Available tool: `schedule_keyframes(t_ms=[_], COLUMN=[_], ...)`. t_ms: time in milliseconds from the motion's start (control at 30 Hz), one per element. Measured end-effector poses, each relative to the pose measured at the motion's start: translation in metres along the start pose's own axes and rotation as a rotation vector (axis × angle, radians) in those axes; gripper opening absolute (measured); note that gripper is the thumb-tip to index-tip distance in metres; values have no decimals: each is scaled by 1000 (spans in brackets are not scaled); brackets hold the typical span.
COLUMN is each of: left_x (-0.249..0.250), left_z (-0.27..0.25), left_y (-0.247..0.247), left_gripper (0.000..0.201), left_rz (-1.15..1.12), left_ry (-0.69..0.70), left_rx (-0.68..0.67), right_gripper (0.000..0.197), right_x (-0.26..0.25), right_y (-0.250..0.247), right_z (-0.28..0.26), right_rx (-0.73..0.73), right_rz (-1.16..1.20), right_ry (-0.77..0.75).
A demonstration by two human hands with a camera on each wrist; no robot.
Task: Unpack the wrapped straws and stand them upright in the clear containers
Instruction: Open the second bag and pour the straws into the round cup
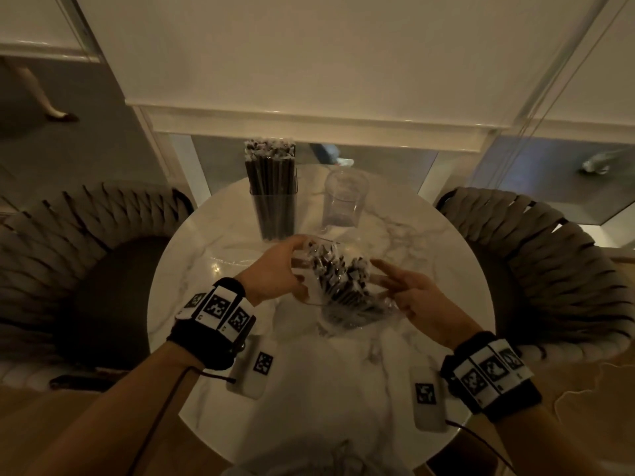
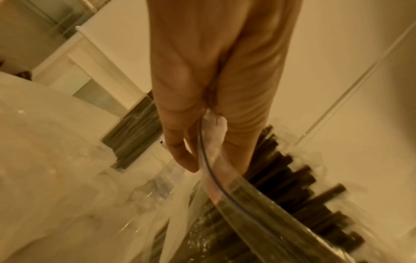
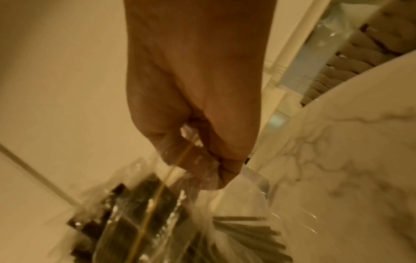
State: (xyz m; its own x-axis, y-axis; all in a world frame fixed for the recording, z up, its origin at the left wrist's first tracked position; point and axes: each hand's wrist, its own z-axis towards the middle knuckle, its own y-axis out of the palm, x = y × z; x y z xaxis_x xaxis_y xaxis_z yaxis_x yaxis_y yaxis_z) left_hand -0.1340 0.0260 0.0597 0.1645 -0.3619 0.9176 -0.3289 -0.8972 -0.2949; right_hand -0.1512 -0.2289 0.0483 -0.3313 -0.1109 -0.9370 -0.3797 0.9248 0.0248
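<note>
A clear plastic bag (image 1: 347,297) full of dark wrapped straws (image 1: 338,274) hangs between both hands above the middle of the round marble table (image 1: 192,269). My left hand (image 1: 285,269) pinches the bag's left rim (image 2: 213,135). My right hand (image 1: 405,293) pinches the right rim (image 3: 191,138), two fingers stretched out. The straw tips (image 2: 315,195) poke out of the bag's open mouth. At the far side stands a clear square container (image 1: 273,207) packed with upright dark straws. An empty clear round container (image 1: 343,197) stands to its right.
Two woven chairs (image 1: 79,255) (image 1: 549,262) flank the table. Two white tagged devices (image 1: 254,365) (image 1: 426,400) with cables lie near the table's front edge. A white wall and window ledge (image 1: 309,125) run behind the table.
</note>
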Motion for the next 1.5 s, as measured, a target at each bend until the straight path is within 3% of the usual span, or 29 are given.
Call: schedule_keyframes(t_ms=[100, 267, 367, 433, 500, 533, 600, 700, 800, 933, 967, 1000, 1033, 1100, 1167, 1233, 1300, 1367, 1433, 1500], left_x=[-12, -31, -38, -38, -37, -36, -37, -35, -22, 13, 21, 29, 35, 46, 52, 59, 69, 81, 94, 102], left_z=[5, 13, 17, 20, 27, 29, 32, 32, 32, 29, 28, 29, 31, 36, 44, 55, 66, 82, 98, 111], left_y=[1, 7, 7, 11, 17, 19, 22, 21, 17, 4, 0, -4, -7, -11, -12, -14, -14, -14, -17, -21], left_gripper=[91, 79, 73, 70, 70, 74, 79, 78, 71, 61, 64, 73, 87, 112, 123, 125, 115, 91, 79, 73], left_rz=[-8, -49, -238, -303, -232, -183, -124, -106, -68, -262, -340, -387, -358, -79, 260, 618, 873, 972, 1034, 1044], left_ry=[-61, -179, -227, -227, -192, -170, -138, -148, -108, 32, 63, 103, 140, 234, 346, 477, 618, 757, 810, 818], left_rx=[-46, 22, 85, 82, 81, 74, -15, -158, -173, -114, -117, -132, -143, -171, -198, -98, 75, 206, 287, 339], right_gripper=[64, 54, 34, 53, 83, 87, 73, 67, 39, 26, 12, 14, 16, 28, 37, 32, 28, 39, 39, 35], right_x=[11, 20, 29, 41, 51, 54, 60, 56, 46, 7, -6, -16, -29, -49, -66, -85, -100, -118, -131, -147], right_y=[-2, 0, -11, -17, -12, -7, 3, 10, 5, -8, -11, -17, -20, -26, -30, -32, -33, -31, -37, -44], right_z=[8, 15, 17, 16, 15, 17, 27, 37, 43, 39, 39, 41, 41, 46, 55, 63, 78, 94, 108, 114], right_rx=[50, 94, 158, 116, -17, -72, -99, -33, 41, 142, 145, 181, 161, 160, 196, 196, 184, 284, 336, 300], right_rz=[145, 28, 335, 437, 426, 391, 231, 124, 84, 147, 159, 146, 185, 259, 287, 312, 301, 172, 68, 32], right_ry=[75, 138, 163, 112, 112, 115, 104, 103, 53, -46, -50, -82, -111, -179, -190, -197, -173, -104, -50, -25])
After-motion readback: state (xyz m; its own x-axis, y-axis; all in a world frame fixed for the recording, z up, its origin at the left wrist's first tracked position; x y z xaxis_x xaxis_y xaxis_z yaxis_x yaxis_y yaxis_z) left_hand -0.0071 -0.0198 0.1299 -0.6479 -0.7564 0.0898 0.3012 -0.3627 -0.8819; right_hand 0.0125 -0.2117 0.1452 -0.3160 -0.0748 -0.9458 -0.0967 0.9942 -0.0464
